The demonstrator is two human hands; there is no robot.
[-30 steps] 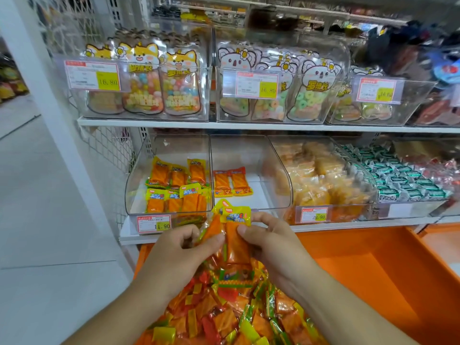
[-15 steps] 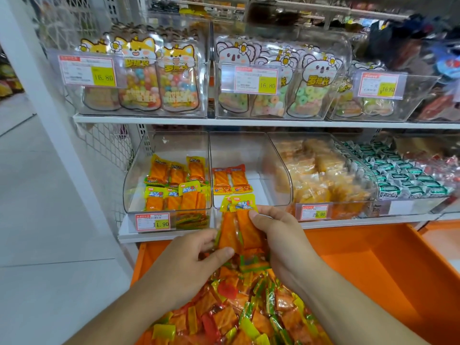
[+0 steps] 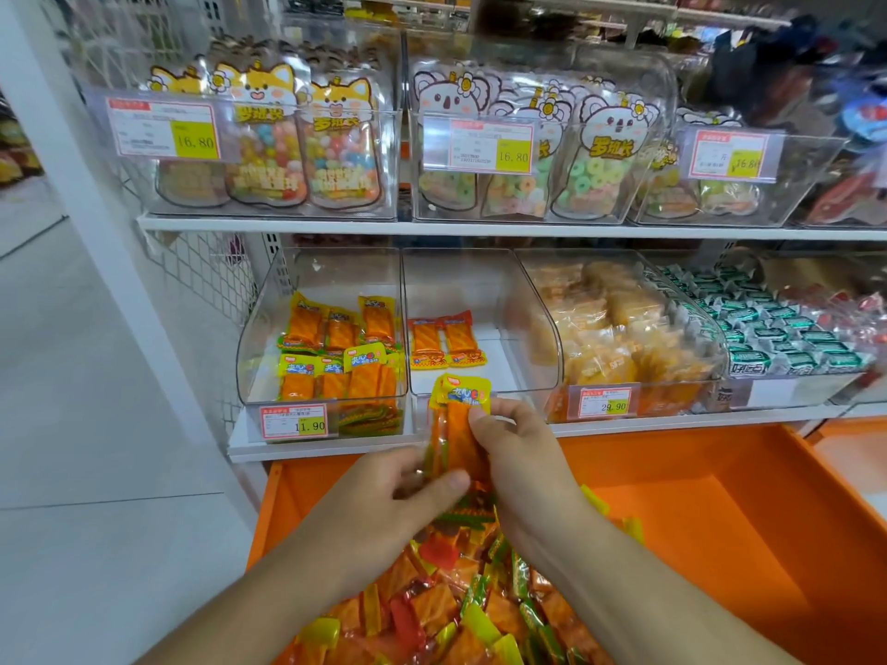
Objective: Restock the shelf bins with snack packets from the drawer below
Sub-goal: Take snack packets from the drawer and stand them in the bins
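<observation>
Both hands hold a small stack of orange snack packets with yellow tops (image 3: pixel 458 415) upright, just in front of the lower shelf edge. My right hand (image 3: pixel 518 453) grips the stack from the right, thumb on its front. My left hand (image 3: pixel 398 491) pinches its lower part from the left. Below lies the open orange drawer (image 3: pixel 720 520) with a heap of loose orange, green and red packets (image 3: pixel 456 607). The left clear bin (image 3: pixel 326 348) holds several yellow-topped packets. The middle bin (image 3: pixel 456 290) holds two red-topped packets (image 3: pixel 444 340).
To the right stand bins of pale orange packets (image 3: pixel 619 328) and green-white sweets (image 3: pixel 777 328). The upper shelf (image 3: pixel 480 228) carries bins of animal-shaped candy bags. Price tags hang on the bin fronts. White floor lies to the left.
The packet stack and both hands have shifted slightly right and up toward the shelf edge. My left hand's grip has slid lower on the stack.
</observation>
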